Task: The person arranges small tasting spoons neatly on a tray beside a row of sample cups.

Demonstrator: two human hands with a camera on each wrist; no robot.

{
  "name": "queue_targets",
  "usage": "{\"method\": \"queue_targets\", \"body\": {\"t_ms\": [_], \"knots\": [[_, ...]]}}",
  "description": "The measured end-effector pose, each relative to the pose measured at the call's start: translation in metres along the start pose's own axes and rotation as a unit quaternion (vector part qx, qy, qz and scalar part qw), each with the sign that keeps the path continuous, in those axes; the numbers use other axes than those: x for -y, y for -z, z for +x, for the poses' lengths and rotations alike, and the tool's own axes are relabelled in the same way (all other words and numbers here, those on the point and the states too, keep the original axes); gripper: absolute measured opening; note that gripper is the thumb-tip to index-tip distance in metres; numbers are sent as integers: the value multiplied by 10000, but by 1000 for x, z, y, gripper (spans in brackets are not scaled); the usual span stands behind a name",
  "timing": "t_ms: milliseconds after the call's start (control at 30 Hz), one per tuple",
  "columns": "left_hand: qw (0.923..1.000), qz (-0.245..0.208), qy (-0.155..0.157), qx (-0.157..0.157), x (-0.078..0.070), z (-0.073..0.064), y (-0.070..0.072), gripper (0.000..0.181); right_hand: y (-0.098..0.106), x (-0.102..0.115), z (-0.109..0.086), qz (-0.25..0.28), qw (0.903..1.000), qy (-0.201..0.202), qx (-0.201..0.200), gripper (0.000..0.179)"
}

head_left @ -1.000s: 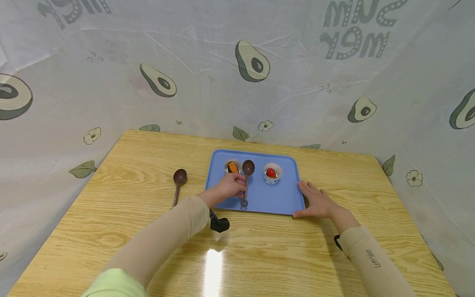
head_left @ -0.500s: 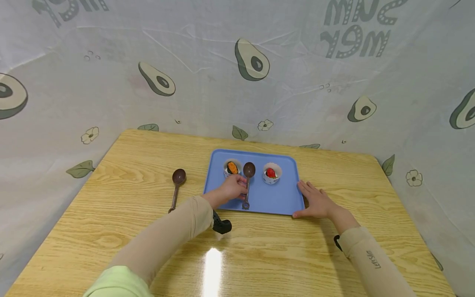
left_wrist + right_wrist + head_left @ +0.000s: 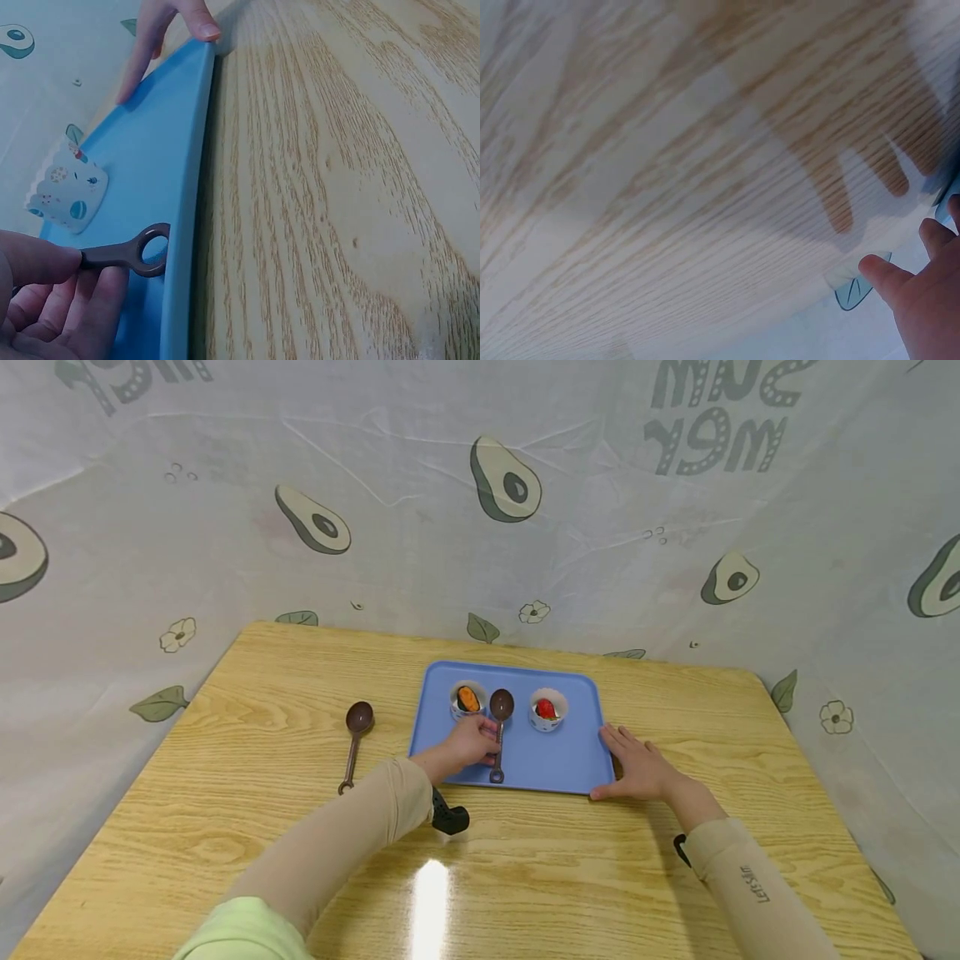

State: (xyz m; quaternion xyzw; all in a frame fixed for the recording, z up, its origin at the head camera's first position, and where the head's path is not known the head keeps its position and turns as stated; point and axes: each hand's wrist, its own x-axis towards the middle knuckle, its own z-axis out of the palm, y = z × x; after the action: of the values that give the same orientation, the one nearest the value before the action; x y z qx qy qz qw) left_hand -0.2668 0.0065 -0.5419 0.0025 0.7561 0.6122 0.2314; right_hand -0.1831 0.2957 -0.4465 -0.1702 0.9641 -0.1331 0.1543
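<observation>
From my head view, my left hand (image 3: 467, 741) pinches the brown spoon (image 3: 502, 703) between two cups (image 3: 546, 725) over the blue tray (image 3: 558, 764), my right hand (image 3: 641, 768) spread at the tray's right edge; my left wrist shows the handle's ring (image 3: 135, 256) beside the near rim (image 3: 192, 176), my right wrist the table (image 3: 630, 187) stretching past my fingers (image 3: 886, 276).

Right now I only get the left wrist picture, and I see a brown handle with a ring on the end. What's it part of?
Observer: The head view shows it's a brown spoon.
Child: Cool! I see one cup on the tray. Is there another?
Observer: Yes, a second cup stands on the spoon's left side.
Child: Any more spoons?
Observer: Yes, another spoon lies on the table, left of the tray.
</observation>
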Motion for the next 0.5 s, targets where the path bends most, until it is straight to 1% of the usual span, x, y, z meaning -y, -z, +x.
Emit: {"method": "queue_targets", "body": {"t_ms": [33, 67, 100, 133, 167, 233, 267, 333, 433, 467, 500], "knots": [[9999, 7, -109, 1, 15, 15, 0, 31, 0, 0, 0, 7, 10000, 2, -3, 113], [9999, 33, -125, -16, 23, 23, 0, 34, 0, 0, 0, 18, 10000, 5, -7, 113], [9999, 86, -95, -61, 27, 28, 0, 35, 0, 0, 0, 30, 10000, 9, -9, 113], [9997, 118, -209, -64, 33, 34, 0, 34, 0, 0, 0, 40, 10000, 13, -13, 113], [9995, 128, -301, -53, 37, 37, 0, 32, 0, 0, 0, 52, 10000, 16, -15, 113], [9990, 191, -416, -10, 37, 37, 1, 32, 0, 0, 0, 67, 10000, 23, -16, 113], [9989, 194, -436, -18, 40, 39, 1, 31, 1, 1, 0, 73, 10000, 24, -15, 113], [9979, 235, -596, -34, 44, 42, 1, 27, 1, 0, 0, 78, 10000, 28, -13, 112], [9974, 294, -649, -113, 51, 48, 0, 26, 0, 0, -1, 90, 10000, 29, -9, 112], [9973, 347, -614, -189, 54, 51, -1, 25, 0, 0, 0, 91, 10000, 28, -10, 112], [9967, 371, -694, -190, 57, 53, -1, 25, 0, 0, 0, 98, 9999, 28, -10, 112]]}}
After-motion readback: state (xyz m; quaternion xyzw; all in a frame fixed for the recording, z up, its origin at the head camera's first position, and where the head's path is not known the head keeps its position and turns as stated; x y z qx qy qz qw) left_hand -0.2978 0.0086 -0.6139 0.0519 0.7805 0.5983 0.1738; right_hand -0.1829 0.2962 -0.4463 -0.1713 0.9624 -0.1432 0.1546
